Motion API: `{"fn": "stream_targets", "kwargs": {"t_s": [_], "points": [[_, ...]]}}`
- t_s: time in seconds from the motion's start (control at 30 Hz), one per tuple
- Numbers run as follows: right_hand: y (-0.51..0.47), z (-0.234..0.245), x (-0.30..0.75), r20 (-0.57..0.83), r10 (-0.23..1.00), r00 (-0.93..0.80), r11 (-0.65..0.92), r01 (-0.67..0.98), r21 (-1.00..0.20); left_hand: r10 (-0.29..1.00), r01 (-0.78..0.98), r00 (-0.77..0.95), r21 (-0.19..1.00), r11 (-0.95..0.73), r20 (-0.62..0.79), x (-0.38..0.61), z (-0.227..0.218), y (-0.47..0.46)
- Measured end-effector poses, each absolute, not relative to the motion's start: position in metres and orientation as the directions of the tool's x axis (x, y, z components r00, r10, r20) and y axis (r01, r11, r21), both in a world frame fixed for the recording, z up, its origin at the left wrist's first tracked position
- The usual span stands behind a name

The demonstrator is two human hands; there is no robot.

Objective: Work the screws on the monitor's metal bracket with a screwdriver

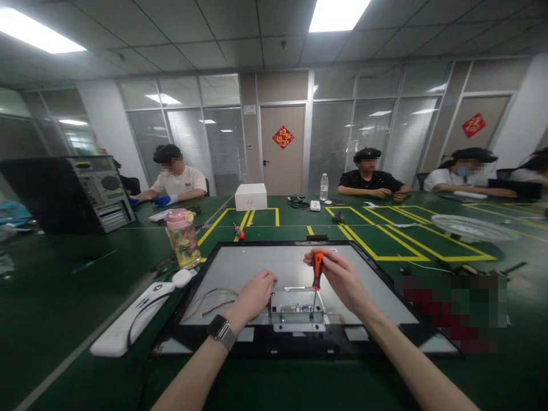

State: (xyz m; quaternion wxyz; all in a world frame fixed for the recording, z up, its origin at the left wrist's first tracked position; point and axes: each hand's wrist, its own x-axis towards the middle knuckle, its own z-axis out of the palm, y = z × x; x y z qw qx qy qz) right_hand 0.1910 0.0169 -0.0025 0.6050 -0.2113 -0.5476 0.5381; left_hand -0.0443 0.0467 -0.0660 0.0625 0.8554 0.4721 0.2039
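Note:
My right hand (342,277) is closed on an orange-and-black screwdriver (317,271). The tool stands nearly upright, its shaft reaching down to the right front part of a metal box (293,299). This open silvery box, with connectors inside, sits on the back of a large flat display panel (240,260) with a black frame. At the box's left edge, my left hand (254,294) has its fingers curled against the rear corner; the fingertips are partly hidden. Thin loose wires (209,294) lie on the panel left of that hand.
Left of the panel are a white power strip (132,319) with a black cable, a pink-lidded bottle (182,237) and a computer case (89,191). A white box (250,197) and a water bottle (324,187) stand farther back. Other people sit across the green table.

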Motion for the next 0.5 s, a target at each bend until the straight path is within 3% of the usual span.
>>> {"fn": "stream_targets", "kwargs": {"t_s": [0.2, 0.5], "points": [[0.0151, -0.0076, 0.1868, 0.444, 0.891, -0.100, 0.385, -0.356, -0.852, 0.831, 0.781, 0.476, 0.296, -0.550, 0.288, -0.0452, -0.0677, 0.0481], [0.0134, -0.0058, 0.1836, 0.388, 0.915, -0.115, 0.298, -0.457, -0.838, 0.829, 0.782, 0.477, 0.291, -0.552, 0.291, -0.0451, -0.0695, 0.0502]]}}
